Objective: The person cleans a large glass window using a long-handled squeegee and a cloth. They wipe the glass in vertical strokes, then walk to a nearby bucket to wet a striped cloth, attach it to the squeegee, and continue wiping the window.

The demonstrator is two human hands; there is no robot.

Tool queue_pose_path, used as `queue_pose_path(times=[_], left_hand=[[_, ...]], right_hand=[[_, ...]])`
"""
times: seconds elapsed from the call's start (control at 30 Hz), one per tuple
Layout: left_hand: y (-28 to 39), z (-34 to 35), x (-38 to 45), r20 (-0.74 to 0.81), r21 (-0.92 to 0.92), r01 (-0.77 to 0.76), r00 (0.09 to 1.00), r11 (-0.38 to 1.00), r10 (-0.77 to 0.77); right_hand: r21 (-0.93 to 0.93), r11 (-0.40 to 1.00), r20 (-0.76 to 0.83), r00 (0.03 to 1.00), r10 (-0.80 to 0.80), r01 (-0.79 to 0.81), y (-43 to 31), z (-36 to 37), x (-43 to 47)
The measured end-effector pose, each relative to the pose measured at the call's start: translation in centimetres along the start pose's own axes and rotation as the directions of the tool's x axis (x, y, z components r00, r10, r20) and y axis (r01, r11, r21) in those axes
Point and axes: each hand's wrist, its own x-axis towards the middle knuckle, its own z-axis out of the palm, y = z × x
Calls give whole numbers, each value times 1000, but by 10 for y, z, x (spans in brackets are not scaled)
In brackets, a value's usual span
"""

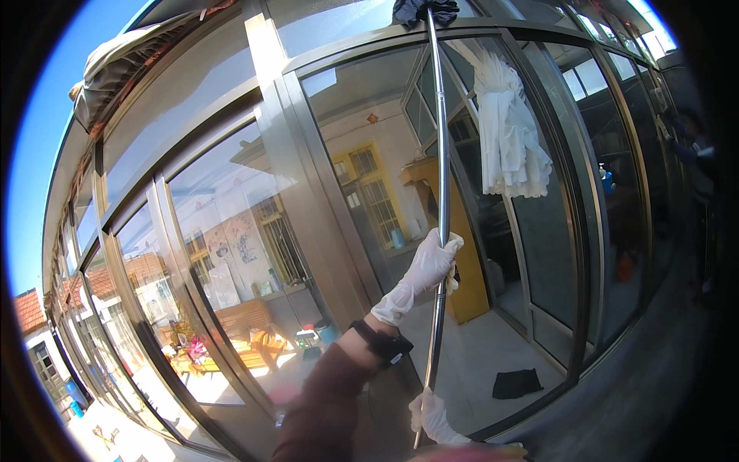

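A long shiny metal pole (442,144) runs upright past the glass front. At its top a bunched black cloth (425,12) lies against the upper pane and frame. My left hand (430,265), in a whitish glove with a black band on the wrist, is closed around the middle of the pole. Pale and dark material shows beside its fingers; I cannot tell what it is. Lower down, my right hand (428,411), also gloved, grips the pole near its bottom end. Glass panes (369,219) in metal frames (329,190) stand behind both hands.
Behind the glass hang a white gathered curtain (508,133) and, on the floor, a dark mat (517,384). A yellow-brown wooden piece (462,271) stands inside. A folded cover (115,63) hangs from the eave at upper left. Another person (695,156) is at the far right.
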Motion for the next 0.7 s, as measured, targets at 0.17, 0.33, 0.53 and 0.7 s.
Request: queue_pose_path(times=[0.17, 0.33, 0.53, 0.7], left_hand=[[-12, -34, -32, -82, -138, -50, 996, 989, 39], [-25, -52, -69, -160, -190, -34, 987, 981, 3], [-46, -21, -77, -163, -134, 16, 986, 991, -38], [-54, 14, -36, -96, -121, -37, 995, 992, 25]], right_hand=[[-375, 927, 53, 999, -3, 22, 32, 1, -1], [-495, 869, 59, 998, 8, 22, 60, 5, -17], [-154, 987, -258, 963, -85, 45, 64, 6, -37], [-260, 961, -280, 945, -167, 93, 59, -29, -22]])
